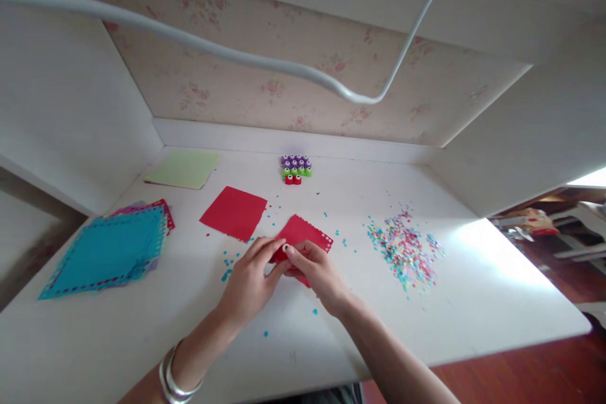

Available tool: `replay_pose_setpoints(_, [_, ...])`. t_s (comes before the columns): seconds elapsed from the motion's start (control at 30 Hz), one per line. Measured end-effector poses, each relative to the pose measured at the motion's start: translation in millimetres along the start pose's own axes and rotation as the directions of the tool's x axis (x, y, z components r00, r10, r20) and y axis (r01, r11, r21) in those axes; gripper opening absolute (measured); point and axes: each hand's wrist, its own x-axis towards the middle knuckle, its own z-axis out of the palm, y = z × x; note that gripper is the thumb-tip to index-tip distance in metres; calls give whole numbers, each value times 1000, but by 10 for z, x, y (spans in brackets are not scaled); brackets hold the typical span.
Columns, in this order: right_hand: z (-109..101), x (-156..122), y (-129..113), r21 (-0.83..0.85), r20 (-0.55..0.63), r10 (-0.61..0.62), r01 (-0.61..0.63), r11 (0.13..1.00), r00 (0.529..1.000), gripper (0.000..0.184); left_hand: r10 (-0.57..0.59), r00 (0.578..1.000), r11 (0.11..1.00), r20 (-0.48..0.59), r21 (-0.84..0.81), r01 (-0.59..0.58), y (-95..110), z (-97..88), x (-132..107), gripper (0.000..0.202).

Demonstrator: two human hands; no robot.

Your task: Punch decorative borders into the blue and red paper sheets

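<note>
A sheet of red paper (303, 231) with punched holes along its far right edge lies under and between my hands at the middle of the table. On its left edge sits a small red craft punch (280, 254) with a white-and-black top. My right hand (316, 268) is closed on the punch, thumb against its top. The fingers of my left hand (249, 274) pinch at the left side of the paper, close against the punch. My fingers hide most of the punch and the near part of the sheet.
Left of my hands lies a plain red sheet (234, 211). Farther left are punched blue sheets (111, 249) in a pile and pale green paper (184, 168). Several punches (296, 164) stand by the wall. Confetti (407, 249) lies right. A white cable (213, 47) hangs across the front.
</note>
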Motion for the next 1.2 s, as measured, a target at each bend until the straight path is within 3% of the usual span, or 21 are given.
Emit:
replay_pose_setpoints(0.07, [-91,24,-54,-247,78,-46,64,967,996,38,18,1000,1000,20,0,-18,-41,-22,29,32])
replay_pose_setpoints(0.1, [-158,49,-89,-403,117,-78,119,908,990,38,31,999,1000,37,-4,-31,-61,-38,46,32])
replay_pose_setpoints(0.17, [-313,134,-167,-671,169,-172,241,701,971,34,53,995,999,81,-13,-52,-108,-72,75,32])
replay_pose_setpoints(0.23, [-459,265,-241,-814,220,-294,342,469,930,26,51,992,998,113,-27,-48,-166,-99,92,29])
replay_pose_setpoints(0.3, [-563,418,-299,-867,340,-321,426,257,884,44,5,991,998,135,-58,3,-222,-119,98,28])
replay_pose_setpoints(0.37, [-613,558,-350,-864,463,-220,493,105,858,62,-68,982,989,176,-120,90,-260,-135,99,29])
replay_pose_setpoints(0.47, [-622,697,-434,-853,521,-84,521,-24,849,63,-150,952,953,266,-216,210,-267,-151,105,31])
replay_pose_setpoints(0.6, [-656,770,-547,-884,457,-37,449,-127,889,51,-170,940,933,296,-257,250,-240,-151,119,28])
replay_pose_setpoints(0.67, [-723,776,-581,-913,403,-30,399,-85,915,46,-174,944,936,282,-251,248,-240,-152,124,27])
replay_pose_setpoints(0.8, [-938,697,-598,-956,259,-93,269,115,961,26,-172,958,951,231,-214,223,-268,-179,130,27])
replay_pose_setpoints(0.87, [-1039,593,-574,-970,171,-118,188,151,978,18,-165,969,962,186,-188,200,-292,-192,128,27])
replay_pose_setpoints(0.9, [-1074,524,-549,-969,120,-133,145,202,984,17,-163,972,966,168,-173,192,-305,-193,125,27])
replay_pose_setpoints(0.93, [-1094,447,-514,-946,65,-147,108,305,987,19,-164,974,969,154,-159,188,-318,-188,121,28])
replay_pose_setpoints(0.97, [-1098,364,-468,-884,8,-153,78,461,988,23,-166,975,971,147,-147,187,-330,-180,117,29])
replay_pose_setpoints(1.03, [-1057,198,-353,-594,-73,-138,68,801,988,31,-171,974,973,148,-131,191,-346,-154,110,29])
replay_pose_setpoints(1.07, [-1019,121,-291,-422,-94,-119,69,904,988,34,-173,973,973,153,-126,193,-350,-141,108,29])
replay_pose_setpoints(1.13, [-925,-2,-173,-181,-104,-80,60,982,991,37,-182,969,972,169,-120,204,-349,-121,112,27])
replay_pose_setpoints(1.2, [-840,-74,-83,-80,-86,-37,30,996,996,36,-196,964,970,178,-111,217,-343,-112,120,27])
